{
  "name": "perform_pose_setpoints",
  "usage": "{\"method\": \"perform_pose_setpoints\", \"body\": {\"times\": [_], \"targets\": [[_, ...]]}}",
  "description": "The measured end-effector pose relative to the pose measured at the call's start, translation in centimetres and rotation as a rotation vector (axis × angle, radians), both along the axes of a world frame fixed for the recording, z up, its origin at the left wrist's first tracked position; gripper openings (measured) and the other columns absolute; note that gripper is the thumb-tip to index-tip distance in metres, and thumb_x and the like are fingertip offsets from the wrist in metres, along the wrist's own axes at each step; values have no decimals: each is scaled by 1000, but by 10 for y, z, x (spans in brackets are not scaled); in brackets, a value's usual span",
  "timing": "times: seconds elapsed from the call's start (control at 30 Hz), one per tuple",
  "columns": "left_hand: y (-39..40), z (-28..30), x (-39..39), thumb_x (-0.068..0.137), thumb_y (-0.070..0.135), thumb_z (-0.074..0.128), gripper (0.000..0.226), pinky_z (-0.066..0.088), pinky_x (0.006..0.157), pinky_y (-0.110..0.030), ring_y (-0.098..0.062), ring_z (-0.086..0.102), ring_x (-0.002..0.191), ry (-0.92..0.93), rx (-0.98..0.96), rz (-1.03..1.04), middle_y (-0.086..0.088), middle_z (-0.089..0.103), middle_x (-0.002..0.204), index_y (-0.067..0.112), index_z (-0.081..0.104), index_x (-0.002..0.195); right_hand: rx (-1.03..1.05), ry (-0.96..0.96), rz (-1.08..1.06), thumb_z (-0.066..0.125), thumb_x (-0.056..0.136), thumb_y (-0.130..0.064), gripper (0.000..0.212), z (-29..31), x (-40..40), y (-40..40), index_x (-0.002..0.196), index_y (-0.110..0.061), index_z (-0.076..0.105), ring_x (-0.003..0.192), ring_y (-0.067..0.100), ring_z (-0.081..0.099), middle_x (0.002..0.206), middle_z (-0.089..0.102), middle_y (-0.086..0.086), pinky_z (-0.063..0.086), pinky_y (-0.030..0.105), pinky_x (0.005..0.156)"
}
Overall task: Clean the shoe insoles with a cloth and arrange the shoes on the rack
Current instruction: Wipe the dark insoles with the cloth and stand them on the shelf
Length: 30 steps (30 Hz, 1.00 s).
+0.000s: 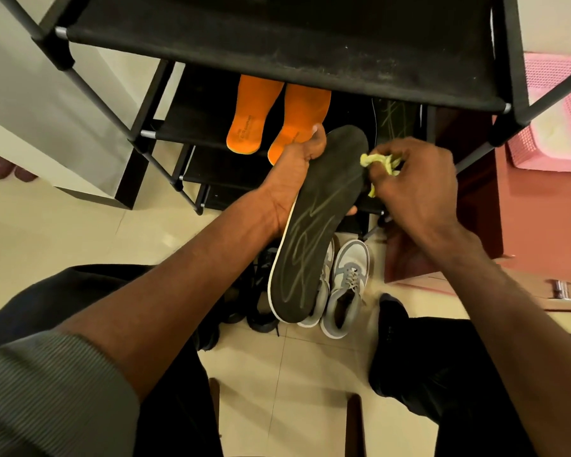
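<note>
My left hand (294,173) grips a dark insole (314,232) with pale line markings, thumb over its left edge and fingers under it. My right hand (416,186) holds a bunched yellow cloth (379,161) against the insole's right edge near the toe. Two orange insoles (248,123) lie on a lower shelf of the black shoe rack (277,41). Another dark insole (394,117) lies on that shelf at the right, partly hidden. A pair of grey and white sneakers (346,285) stands on the floor below the held insole. Black shoes (257,291) sit left of them.
A pink perforated basket (554,113) sits at the right on a reddish-brown cabinet (521,206). A white and black cabinet (47,120) stands to the left of the rack. My knees in dark trousers frame the tiled floor (277,374).
</note>
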State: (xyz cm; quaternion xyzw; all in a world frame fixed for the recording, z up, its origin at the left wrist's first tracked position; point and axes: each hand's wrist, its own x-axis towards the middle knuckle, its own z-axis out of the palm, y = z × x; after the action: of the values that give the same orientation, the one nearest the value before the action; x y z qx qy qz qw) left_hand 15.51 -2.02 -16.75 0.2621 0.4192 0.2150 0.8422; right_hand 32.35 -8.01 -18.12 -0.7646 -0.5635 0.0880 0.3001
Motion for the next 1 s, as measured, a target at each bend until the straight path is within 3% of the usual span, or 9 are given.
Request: {"method": "perform_pose_setpoints", "body": {"times": [0.07, 0.2, 0.33, 0.47, 0.67, 0.77, 0.83, 0.9, 1.0], "targets": [[2, 1, -1, 106, 55, 38, 58, 59, 73, -59, -33, 70, 84, 1, 10, 26, -18, 71, 107, 8, 63, 129, 18, 57, 77, 71, 90, -19, 22, 0, -1, 0, 110, -18, 79, 91, 14, 67, 106, 74, -2, 58, 40, 83], [4, 4, -3, 109, 48, 39, 59, 64, 65, -43, -28, 73, 77, -23, 23, 114, -19, 71, 102, 0, 56, 138, -27, 74, 374, 71, 90, -21, 21, -1, -17, -5, 109, -19, 79, 86, 14, 66, 99, 71, -7, 57, 40, 74], [-1, 4, 0, 108, 49, 40, 60, 62, 68, -49, -31, 71, 79, 8, 39, 86, -20, 71, 103, 2, 54, 142, -26, 7, 214, 72, 90, -23, 20, 0, -4, 1, 109, -23, 79, 89, 12, 65, 102, 71, -9, 57, 38, 77], [0, 1, 1, 108, 46, 42, 59, 57, 96, -46, -34, 69, 110, -14, 26, 119, -22, 66, 129, 0, 54, 143, -104, 212, 461, 76, 87, -11, 20, 2, -22, -8, 106, -18, 80, 87, 4, 66, 99, 73, -11, 53, 24, 80], [4, 2, 1, 106, 54, 40, 62, 59, 76, -50, -33, 70, 83, 19, 66, 53, -22, 70, 110, 2, 60, 134, -4, 153, 150, 76, 81, -25, 19, 0, -4, 3, 99, -25, 81, 85, 8, 68, 97, 75, -12, 59, 41, 79], [2, 5, 0, 109, 46, 40, 51, 62, 65, -36, -25, 73, 73, -20, 38, 84, -15, 75, 90, 2, 65, 113, -45, 175, 343, 77, 82, -18, 20, -1, -20, -7, 101, -19, 81, 85, 8, 66, 96, 72, -11, 58, 38, 77], [2, 4, -2, 109, 46, 40, 53, 62, 67, -38, -26, 73, 76, -11, 38, 87, -16, 75, 94, 1, 64, 121, -58, 86, 344, 76, 83, -25, 20, 1, -20, -7, 103, -22, 80, 89, 12, 67, 97, 72, -11, 56, 36, 76], [2, 2, -2, 107, 52, 41, 60, 59, 75, -51, -33, 70, 86, 27, 53, 54, -21, 71, 111, 2, 58, 137, -48, -23, 206, 75, 86, -27, 19, 3, -12, -2, 105, -25, 80, 93, 13, 67, 101, 72, -10, 51, 31, 77], [2, 4, -3, 108, 50, 39, 57, 60, 75, -49, -31, 72, 81, 33, 57, 46, -18, 74, 102, 3, 61, 129, -57, 52, 261, 76, 85, -21, 19, 1, -14, -3, 104, -21, 80, 88, 11, 65, 99, 73, -9, 55, 36, 78]]}}
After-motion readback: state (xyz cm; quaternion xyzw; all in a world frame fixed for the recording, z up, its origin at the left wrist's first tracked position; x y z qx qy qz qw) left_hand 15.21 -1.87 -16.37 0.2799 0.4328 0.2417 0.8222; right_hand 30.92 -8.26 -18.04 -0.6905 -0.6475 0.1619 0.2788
